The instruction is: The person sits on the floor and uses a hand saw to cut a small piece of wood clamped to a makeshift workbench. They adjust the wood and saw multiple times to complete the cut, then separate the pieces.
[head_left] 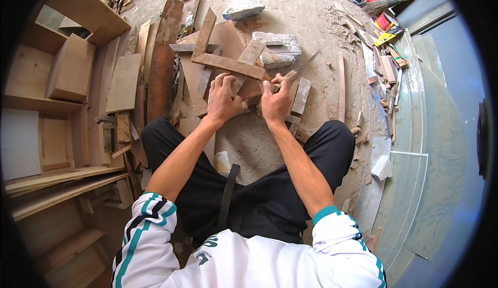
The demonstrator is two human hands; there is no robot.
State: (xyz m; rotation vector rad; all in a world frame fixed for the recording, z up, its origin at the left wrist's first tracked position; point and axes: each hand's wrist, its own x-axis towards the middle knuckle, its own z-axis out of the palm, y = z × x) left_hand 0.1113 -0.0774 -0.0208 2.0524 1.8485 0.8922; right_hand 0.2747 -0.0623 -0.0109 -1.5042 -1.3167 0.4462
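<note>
An angled wooden piece (228, 64), two bars meeting at a corner, lies across scraps and a brown board (226, 35) in front of me. My left hand (223, 100) is at the near edge of its lower bar, fingers bent and thumb apart, with nothing plainly in its grasp. Beside the bar's right end, my right hand (276, 100) is closed, its fingers curled together. From that hand a thin, pointed, greyish tool (307, 64) slants up to the right; its kind is unclear. A short wooden strip (251, 52) passes under the bar near my left hand.
Two pale stone blocks, one far (244, 9) and one nearer (280, 49), stand beyond the wood. Wooden cabinets (71, 67) and long planks (165, 65) line the left. Glass sheets (415, 194), offcuts and a broom (381, 5) lie along the right.
</note>
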